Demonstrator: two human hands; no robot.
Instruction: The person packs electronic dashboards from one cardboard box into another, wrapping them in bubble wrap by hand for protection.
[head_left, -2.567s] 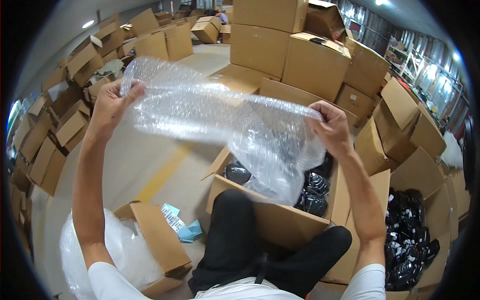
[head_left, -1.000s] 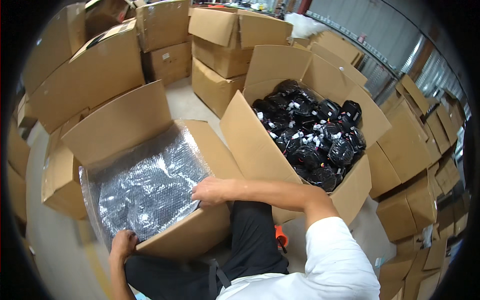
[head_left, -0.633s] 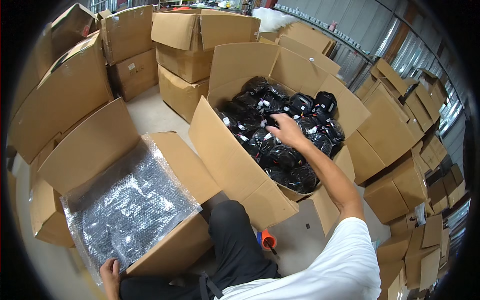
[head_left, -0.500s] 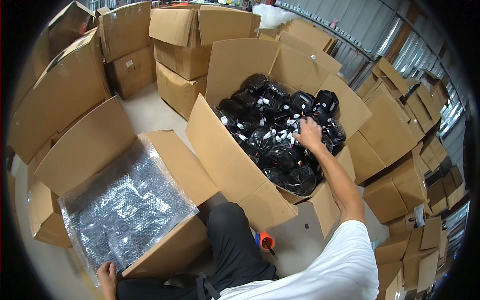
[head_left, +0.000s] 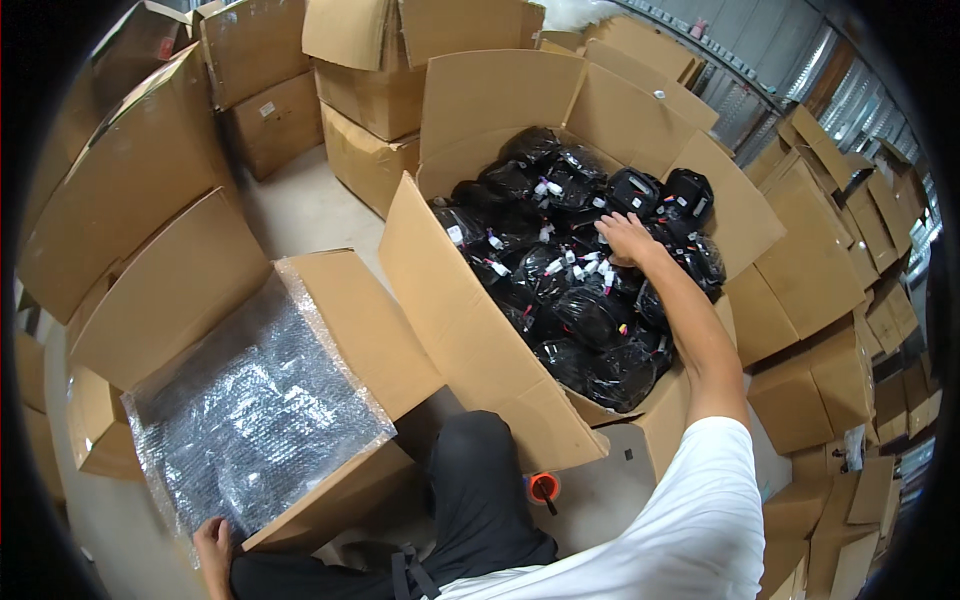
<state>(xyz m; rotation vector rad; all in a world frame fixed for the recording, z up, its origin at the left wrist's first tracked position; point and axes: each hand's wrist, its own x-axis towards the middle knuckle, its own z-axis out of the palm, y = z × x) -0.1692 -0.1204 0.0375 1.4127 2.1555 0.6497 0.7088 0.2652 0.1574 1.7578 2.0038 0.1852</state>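
My right hand (head_left: 628,240) reaches into a large cardboard box (head_left: 490,365), fingers stretched out over the black parts. These parts (head_left: 588,316) are rounded, wrapped in clear or dark plastic bags, and have white connectors (head_left: 590,268) on thin wires. Its fingertips are close to a black unit (head_left: 633,190) near the far side; whether they touch it is unclear. At the lower left, my left hand (head_left: 213,548) is closed at the near corner of a bubble wrap sheet (head_left: 255,420). That sheet covers the contents of a second open box (head_left: 330,505).
Stacked cardboard boxes (head_left: 130,190) stand at left, with more (head_left: 370,120) behind. Further boxes (head_left: 805,260) line the right. An orange round container (head_left: 544,488) with a dark handle sits on the floor by my knee (head_left: 475,450). Box flaps (head_left: 375,325) stick up between the two boxes.
My right hand has shifted slightly farther over the black parts, its fingers now more extended. My left hand stays at the bubble wrap corner. The whole view has shifted a little.
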